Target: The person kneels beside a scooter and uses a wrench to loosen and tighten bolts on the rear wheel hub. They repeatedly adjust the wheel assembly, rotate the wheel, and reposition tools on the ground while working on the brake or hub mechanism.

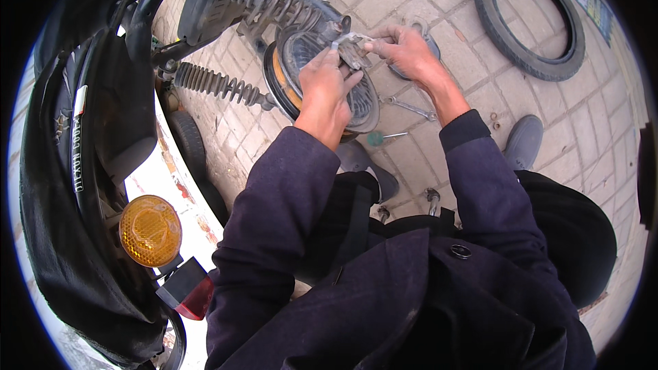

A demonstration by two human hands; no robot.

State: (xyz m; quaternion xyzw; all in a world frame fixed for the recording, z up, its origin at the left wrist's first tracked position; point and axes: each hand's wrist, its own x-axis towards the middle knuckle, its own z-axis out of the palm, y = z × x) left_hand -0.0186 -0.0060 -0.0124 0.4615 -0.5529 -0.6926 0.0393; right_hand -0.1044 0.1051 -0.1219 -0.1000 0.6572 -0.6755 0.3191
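A small grey metal part [354, 51], dusty and of a kind I cannot make out, is held between both hands. My left hand [323, 89] grips its near left side with bent fingers. From the right, my right hand [409, 53] pinches it between thumb and fingers. Just below the part is a dark, round, ribbed wheel hub [363, 106], with an orange-brown ring [280, 75] along its left side. A dusty metal swingarm [312, 1] ends right beside my fingers.
Two coil-spring shock absorbers [226, 85] angle across the scooter's rear. Its black seat [55, 185], amber reflector [151, 231] and red tail light [197, 299] fill the left. On the paving lie a wrench [413, 108], a green-handled screwdriver [375, 138] and a loose tyre [485, 7].
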